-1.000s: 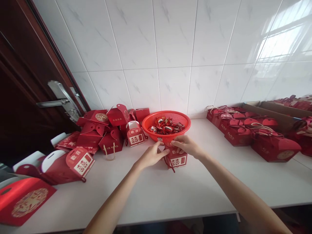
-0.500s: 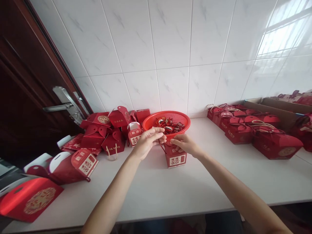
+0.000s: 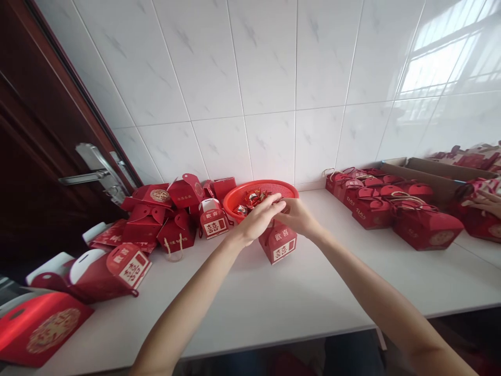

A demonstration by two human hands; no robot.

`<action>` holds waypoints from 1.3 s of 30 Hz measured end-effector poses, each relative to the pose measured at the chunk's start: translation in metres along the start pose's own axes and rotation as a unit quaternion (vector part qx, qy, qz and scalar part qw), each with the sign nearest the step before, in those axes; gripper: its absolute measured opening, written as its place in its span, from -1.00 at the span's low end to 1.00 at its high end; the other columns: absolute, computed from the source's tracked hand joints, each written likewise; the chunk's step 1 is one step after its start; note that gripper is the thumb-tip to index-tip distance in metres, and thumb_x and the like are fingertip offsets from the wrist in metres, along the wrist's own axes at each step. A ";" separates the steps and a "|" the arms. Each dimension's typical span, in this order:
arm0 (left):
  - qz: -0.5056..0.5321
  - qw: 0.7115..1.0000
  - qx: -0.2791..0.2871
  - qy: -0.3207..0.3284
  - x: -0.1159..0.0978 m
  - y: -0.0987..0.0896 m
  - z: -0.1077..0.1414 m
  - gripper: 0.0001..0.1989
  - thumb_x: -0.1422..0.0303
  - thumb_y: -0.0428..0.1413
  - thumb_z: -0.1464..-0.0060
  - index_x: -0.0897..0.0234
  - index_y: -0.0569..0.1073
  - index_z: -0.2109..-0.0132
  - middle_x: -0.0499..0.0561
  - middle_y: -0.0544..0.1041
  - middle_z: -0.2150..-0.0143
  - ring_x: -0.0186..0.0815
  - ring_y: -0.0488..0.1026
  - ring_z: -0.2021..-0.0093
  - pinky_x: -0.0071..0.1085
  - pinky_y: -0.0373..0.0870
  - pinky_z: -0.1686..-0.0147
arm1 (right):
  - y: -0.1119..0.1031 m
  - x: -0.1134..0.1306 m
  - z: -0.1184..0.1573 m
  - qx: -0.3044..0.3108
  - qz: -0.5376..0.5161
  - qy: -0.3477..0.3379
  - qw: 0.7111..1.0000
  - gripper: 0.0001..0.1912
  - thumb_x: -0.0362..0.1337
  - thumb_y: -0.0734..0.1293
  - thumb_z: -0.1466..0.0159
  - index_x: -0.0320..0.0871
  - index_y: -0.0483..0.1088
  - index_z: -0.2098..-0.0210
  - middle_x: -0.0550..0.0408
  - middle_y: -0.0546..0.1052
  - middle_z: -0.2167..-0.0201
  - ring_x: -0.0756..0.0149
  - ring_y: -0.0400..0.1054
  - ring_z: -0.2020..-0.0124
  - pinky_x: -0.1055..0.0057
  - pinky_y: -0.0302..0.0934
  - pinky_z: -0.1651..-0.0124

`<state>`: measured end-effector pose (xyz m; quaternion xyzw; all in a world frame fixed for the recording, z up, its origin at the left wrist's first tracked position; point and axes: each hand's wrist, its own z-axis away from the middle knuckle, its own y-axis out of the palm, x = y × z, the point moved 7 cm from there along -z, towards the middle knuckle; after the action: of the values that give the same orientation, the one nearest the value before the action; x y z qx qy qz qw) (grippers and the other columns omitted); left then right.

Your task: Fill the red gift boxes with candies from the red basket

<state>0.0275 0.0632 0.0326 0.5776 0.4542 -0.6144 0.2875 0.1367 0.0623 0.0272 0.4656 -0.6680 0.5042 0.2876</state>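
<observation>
A small red box (image 3: 278,244) with a white character label stands on the white table in front of a red plastic basket (image 3: 231,197) of wrapped candies (image 3: 255,197). Over the box top, my left hand (image 3: 260,216) and my right hand (image 3: 299,215) meet at the fingertips. Both hands have their fingers pressed together. What they pinch is hidden behind the fingers, and the top of the box is partly covered by them.
Several red boxes (image 3: 146,222) are piled at the left, with open ones (image 3: 97,271) nearer the front. Closed boxes with cord handles (image 3: 426,227) stand at the right beside cardboard cartons (image 3: 430,171). Another person's hand (image 3: 489,202) touches a red item at the far right.
My left hand has moved right and up to meet my right hand above the box. The box has turned slightly. Another person's hand has appeared at the right edge, and the view has shifted a little.
</observation>
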 end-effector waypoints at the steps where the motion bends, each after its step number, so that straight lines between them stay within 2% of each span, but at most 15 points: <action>1: -0.005 1.000 0.004 -0.001 0.000 0.004 -0.002 -0.45 0.09 0.13 -0.17 0.10 0.35 -0.27 0.05 0.25 -0.38 -0.01 0.19 -0.36 -0.24 0.42 -0.04 | -0.002 0.001 0.000 -0.013 0.022 0.003 1.000 -0.84 -0.26 0.30 -0.10 -0.14 0.24 0.54 0.19 0.31 0.60 0.43 0.12 0.53 0.44 -0.05 0.48; 4: -0.023 1.000 0.010 0.001 0.003 0.011 -0.008 -0.43 0.13 0.13 -0.15 0.15 0.33 -0.27 0.08 0.31 -0.34 -0.03 0.25 -0.31 -0.27 0.42 -0.03 | -0.005 -0.002 0.000 -0.036 0.060 0.020 0.997 -0.84 -0.37 0.25 -0.07 -0.15 0.19 0.60 0.20 0.29 0.64 0.45 0.08 0.56 0.44 -0.07 0.49; 6: -0.055 0.998 0.004 0.018 0.006 0.011 -0.009 -0.41 0.16 0.15 -0.13 0.21 0.32 -0.27 0.13 0.44 -0.21 -0.06 0.37 -0.21 -0.27 0.40 -0.04 | -0.008 -0.008 -0.001 -0.045 0.036 0.029 0.998 -0.78 -0.39 0.26 -0.04 -0.14 0.12 0.65 0.22 0.23 0.67 0.48 0.04 0.57 0.45 -0.10 0.51; 9: -0.158 0.983 -0.068 0.063 0.013 0.003 -0.006 -0.37 0.13 0.20 -0.07 0.28 0.32 -0.24 0.13 0.56 0.03 -0.08 0.50 -0.01 -0.22 0.40 -0.02 | -0.016 -0.019 -0.001 -0.064 -0.022 0.049 0.997 -0.72 -0.36 0.28 -0.04 -0.13 0.06 0.67 0.26 0.18 0.68 0.50 0.03 0.59 0.48 -0.09 0.53; 12: -0.274 0.948 -0.128 0.101 0.025 -0.002 -0.001 -0.36 0.12 0.28 0.03 0.27 0.38 -0.17 0.16 0.50 0.00 -0.04 0.46 -0.03 -0.17 0.38 -0.04 | -0.020 -0.029 0.001 -0.064 -0.082 0.081 0.991 -0.75 -0.31 0.29 -0.07 -0.13 0.12 0.63 0.24 0.26 0.68 0.46 0.18 0.60 0.50 0.02 0.55; 17: -0.372 0.921 -0.079 0.087 0.058 0.010 -0.005 -0.55 0.17 0.19 -0.06 0.22 0.43 -0.08 0.14 0.44 0.02 -0.02 0.39 -0.09 -0.14 0.39 -0.01 | -0.013 -0.035 0.006 -0.035 -0.229 0.101 0.968 -0.77 -0.29 0.38 -0.01 -0.14 0.22 0.61 0.12 0.46 0.62 0.32 0.42 0.48 0.45 0.31 0.41; 20: -0.383 0.916 -0.074 0.096 0.067 0.016 -0.008 -0.64 0.18 0.14 -0.11 0.22 0.46 -0.02 0.12 0.45 0.07 -0.03 0.40 -0.04 -0.12 0.40 -0.01 | -0.006 -0.039 0.008 -0.012 -0.295 0.108 0.949 -0.77 -0.25 0.41 0.01 -0.13 0.24 0.58 0.06 0.53 0.56 0.26 0.46 0.44 0.40 0.36 0.34; 23: -0.382 0.915 -0.089 0.097 0.073 0.020 -0.009 -0.70 0.19 0.13 -0.12 0.22 0.49 0.04 0.12 0.44 0.09 -0.05 0.45 0.05 -0.14 0.43 0.06 | -0.005 -0.045 0.010 -0.011 -0.291 0.105 0.951 -0.77 -0.22 0.40 0.03 -0.13 0.24 0.56 0.11 0.47 0.61 0.29 0.42 0.48 0.42 0.30 0.40; 26: -0.360 0.923 -0.102 0.086 0.081 0.021 -0.009 -0.64 0.14 0.11 -0.14 0.21 0.49 -0.02 0.14 0.43 0.05 -0.05 0.46 0.07 -0.13 0.43 0.06 | -0.011 -0.048 0.012 -0.026 -0.186 0.063 0.980 -0.81 -0.26 0.38 0.07 -0.14 0.25 0.56 0.19 0.40 0.61 0.36 0.33 0.51 0.44 0.21 0.43; 28: -0.315 0.941 -0.102 0.074 0.091 0.022 -0.010 -0.55 0.08 0.11 -0.15 0.18 0.45 -0.12 0.17 0.42 -0.02 -0.03 0.45 0.01 -0.11 0.41 0.00 | -0.022 -0.050 0.014 -0.065 -0.078 0.038 0.994 -0.86 -0.31 0.33 0.10 -0.14 0.23 0.60 0.24 0.33 0.65 0.42 0.21 0.56 0.47 0.10 0.47; 30: -0.234 0.966 -0.089 0.072 0.103 0.024 -0.009 -0.44 0.03 0.12 -0.14 0.15 0.37 -0.21 0.19 0.38 -0.14 -0.01 0.39 -0.12 -0.10 0.33 -0.11 | -0.037 -0.050 0.017 -0.112 0.016 0.030 0.993 -0.92 -0.33 0.28 0.09 -0.13 0.23 0.62 0.27 0.28 0.69 0.45 0.11 0.59 0.47 0.01 0.49; 32: -0.131 0.987 -0.068 0.068 0.118 0.027 -0.007 -0.33 0.01 0.12 -0.14 0.16 0.24 -0.31 0.20 0.29 -0.27 -0.03 0.31 -0.22 -0.13 0.27 -0.19 | -0.055 -0.050 0.021 -0.143 0.071 0.031 0.987 -0.96 -0.33 0.25 0.07 -0.13 0.26 0.61 0.26 0.31 0.68 0.45 0.11 0.58 0.46 0.02 0.46; 34: -0.050 0.997 -0.051 0.042 0.136 0.030 -0.004 -0.29 0.03 0.10 -0.15 0.19 0.16 -0.35 0.22 0.25 -0.32 -0.07 0.32 -0.22 -0.16 0.28 -0.18 | -0.077 -0.049 0.024 -0.162 0.111 0.037 0.980 -0.96 -0.31 0.25 0.05 -0.14 0.28 0.60 0.22 0.38 0.64 0.42 0.18 0.56 0.45 0.06 0.43; 37: -0.016 0.998 -0.052 0.012 0.156 0.036 0.001 -0.42 0.10 0.11 -0.13 0.22 0.32 -0.23 0.20 0.39 -0.20 -0.12 0.42 -0.11 -0.17 0.35 -0.12 | -0.114 -0.049 0.032 -0.187 0.122 0.053 0.973 -0.92 -0.27 0.29 0.04 -0.15 0.33 0.57 0.16 0.45 0.58 0.37 0.27 0.51 0.44 0.11 0.40; 39: -0.023 0.997 -0.062 0.034 0.155 0.039 0.003 -0.57 0.13 0.11 -0.11 0.24 0.44 -0.07 0.15 0.48 -0.06 -0.14 0.45 -0.04 -0.19 0.38 -0.07 | -0.141 -0.050 0.038 -0.205 0.141 0.059 0.967 -0.89 -0.24 0.30 0.03 -0.16 0.37 0.54 0.15 0.44 0.59 0.36 0.27 0.52 0.44 0.11 0.41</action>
<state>0.0338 0.0705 -0.1272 0.5687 0.5144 -0.5711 0.2928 0.2885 0.0350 0.0293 0.2671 -0.7977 0.4187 0.3422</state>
